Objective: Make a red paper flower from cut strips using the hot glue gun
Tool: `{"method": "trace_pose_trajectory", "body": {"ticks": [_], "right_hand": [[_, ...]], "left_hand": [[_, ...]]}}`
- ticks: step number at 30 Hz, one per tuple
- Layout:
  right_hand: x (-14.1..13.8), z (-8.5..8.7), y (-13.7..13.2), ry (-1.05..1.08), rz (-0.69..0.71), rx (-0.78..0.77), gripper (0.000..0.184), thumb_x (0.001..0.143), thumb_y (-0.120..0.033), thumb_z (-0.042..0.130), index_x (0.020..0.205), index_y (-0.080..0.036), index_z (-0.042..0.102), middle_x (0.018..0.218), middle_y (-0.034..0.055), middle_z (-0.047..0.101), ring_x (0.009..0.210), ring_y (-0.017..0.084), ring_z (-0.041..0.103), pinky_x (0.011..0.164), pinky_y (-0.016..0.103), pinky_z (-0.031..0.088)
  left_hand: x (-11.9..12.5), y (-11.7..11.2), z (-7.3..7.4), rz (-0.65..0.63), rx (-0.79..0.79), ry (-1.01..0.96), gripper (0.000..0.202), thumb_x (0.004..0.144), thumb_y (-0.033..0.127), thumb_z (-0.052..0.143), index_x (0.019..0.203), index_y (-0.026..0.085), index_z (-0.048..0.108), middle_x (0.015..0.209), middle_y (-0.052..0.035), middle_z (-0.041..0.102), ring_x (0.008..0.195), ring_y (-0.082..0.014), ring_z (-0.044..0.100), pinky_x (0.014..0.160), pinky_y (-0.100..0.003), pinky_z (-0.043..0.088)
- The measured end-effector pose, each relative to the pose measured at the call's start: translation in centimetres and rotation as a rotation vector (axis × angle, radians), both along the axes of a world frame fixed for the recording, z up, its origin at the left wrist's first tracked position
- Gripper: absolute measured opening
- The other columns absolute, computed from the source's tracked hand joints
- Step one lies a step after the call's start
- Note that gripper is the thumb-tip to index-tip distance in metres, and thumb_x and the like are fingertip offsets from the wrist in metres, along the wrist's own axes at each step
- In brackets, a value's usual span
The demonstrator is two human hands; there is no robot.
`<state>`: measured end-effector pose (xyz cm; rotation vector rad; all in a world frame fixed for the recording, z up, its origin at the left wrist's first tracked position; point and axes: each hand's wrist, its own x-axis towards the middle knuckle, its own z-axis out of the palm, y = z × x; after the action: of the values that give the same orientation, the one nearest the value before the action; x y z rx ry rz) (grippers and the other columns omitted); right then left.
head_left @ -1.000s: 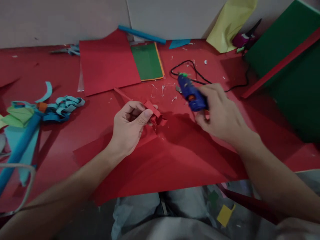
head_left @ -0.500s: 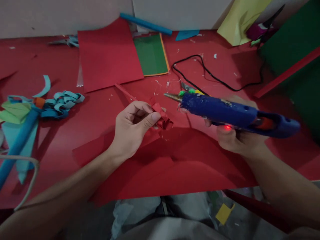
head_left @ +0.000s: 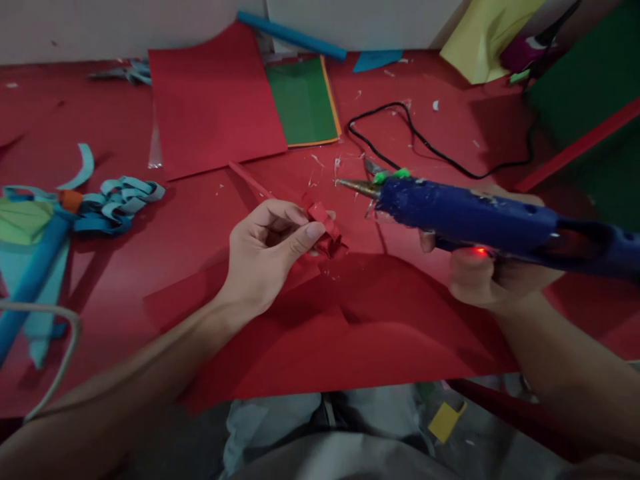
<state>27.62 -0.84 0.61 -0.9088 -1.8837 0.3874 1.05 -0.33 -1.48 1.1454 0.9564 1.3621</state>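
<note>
Between thumb and fingers, my left hand (head_left: 270, 257) pinches a small looped piece of red paper (head_left: 327, 230) over the middle of the table. My right hand (head_left: 480, 273) is wrapped around a blue hot glue gun (head_left: 465, 210), its small red light glowing. The metal nozzle points left, just above and to the right of the red paper piece, and does not touch it. A thin red paper strip (head_left: 250, 180) runs out behind my left hand. Red paper sheets (head_left: 345, 347) lie beneath both hands.
At the left lies a blue paper craft (head_left: 117, 207) with looped chains and a tube. Scissors (head_left: 125, 72), a red sheet (head_left: 215, 107) and green paper (head_left: 305, 103) sit at the back. A black cord (head_left: 440, 147) curves across the right. A yellow paper (head_left: 485, 40) leans behind it.
My right hand has drawn the glue gun to the right, farther from the red paper piece. The left hand keeps its pinch almost unmoved. The view has shifted slightly.
</note>
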Motion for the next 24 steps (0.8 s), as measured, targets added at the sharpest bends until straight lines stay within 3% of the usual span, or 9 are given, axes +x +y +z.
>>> {"method": "trace_pose_trajectory", "body": {"ticks": [3, 6, 10, 13, 15, 18, 24], "right_hand": [[-0.34, 0.15, -0.17, -0.011, 0.095, 0.048, 0.021, 0.098, -0.04, 0.066, 0.086, -0.023, 0.067, 0.104, 0.0106, 0.082, 0.099, 0.026, 0.083, 0.092, 0.039, 0.068], [-0.32, 0.13, -0.48, -0.025, 0.118, 0.016, 0.018, 0.098, -0.038, 0.066, 0.103, -0.022, 0.075, 0.117, 0.0117, 0.082, 0.103, 0.025, 0.082, 0.095, 0.037, 0.068], [-0.07, -0.08, -0.78, -0.041, 0.094, -0.054, 0.041, 0.097, -0.043, 0.068, 0.132, -0.023, 0.072, 0.111, 0.0097, 0.082, 0.11, 0.029, 0.081, 0.102, 0.045, 0.066], [-0.25, -0.08, -0.65, -0.019, 0.105, -0.046, 0.038, 0.094, -0.039, 0.071, 0.13, -0.025, 0.073, 0.097, 0.0064, 0.081, 0.096, 0.027, 0.082, 0.096, 0.045, 0.068], [-0.47, -0.04, -0.47, -0.006, 0.129, -0.028, 0.04, 0.091, -0.032, 0.074, 0.13, -0.025, 0.072, 0.103, 0.0067, 0.082, 0.091, 0.026, 0.082, 0.093, 0.043, 0.069], [-0.63, -0.05, -0.33, -0.01, 0.165, -0.03, 0.048, 0.087, -0.026, 0.075, 0.135, -0.027, 0.07, 0.115, 0.0081, 0.081, 0.097, 0.026, 0.082, 0.094, 0.042, 0.068], [-0.29, -0.44, -0.66, -0.03, 0.11, -0.002, 0.05, 0.087, -0.026, 0.076, 0.137, -0.03, 0.071, 0.116, 0.0069, 0.081, 0.102, 0.027, 0.082, 0.093, 0.039, 0.068]], "left_hand": [[0.08, -0.04, 0.04, 0.018, 0.006, 0.003, 0.049, 0.071, 0.053, 0.099, 0.079, 0.022, 0.062, 0.069, 0.0051, 0.065, 0.059, -0.0081, 0.063, 0.056, -0.02, 0.057], [0.09, -0.1, 0.08, 0.02, 0.001, 0.004, 0.049, 0.071, 0.053, 0.098, 0.08, 0.022, 0.062, 0.069, 0.0051, 0.065, 0.06, -0.0083, 0.064, 0.057, -0.02, 0.058], [0.05, -0.14, 0.06, 0.017, -0.012, -0.006, 0.049, 0.071, 0.053, 0.099, 0.08, 0.021, 0.062, 0.072, 0.0039, 0.069, 0.061, -0.0087, 0.066, 0.058, -0.02, 0.058], [0.03, -0.17, 0.05, 0.007, -0.02, -0.019, 0.048, 0.071, 0.051, 0.099, 0.079, 0.022, 0.063, 0.073, 0.0033, 0.07, 0.062, -0.0094, 0.067, 0.057, -0.021, 0.059], [0.02, -0.21, 0.05, 0.003, -0.021, -0.032, 0.046, 0.071, 0.05, 0.1, 0.079, 0.022, 0.064, 0.074, 0.0032, 0.071, 0.063, -0.0098, 0.067, 0.058, -0.022, 0.06], [0.02, -0.28, 0.03, 0.006, -0.019, -0.047, 0.045, 0.072, 0.047, 0.1, 0.08, 0.022, 0.064, 0.075, 0.0037, 0.07, 0.064, -0.0101, 0.068, 0.058, -0.023, 0.061], [0.02, -0.34, 0.02, 0.004, -0.048, -0.048, 0.045, 0.072, 0.042, 0.1, 0.079, 0.022, 0.061, 0.075, 0.0036, 0.07, 0.063, -0.0101, 0.069, 0.059, -0.022, 0.062]]}}
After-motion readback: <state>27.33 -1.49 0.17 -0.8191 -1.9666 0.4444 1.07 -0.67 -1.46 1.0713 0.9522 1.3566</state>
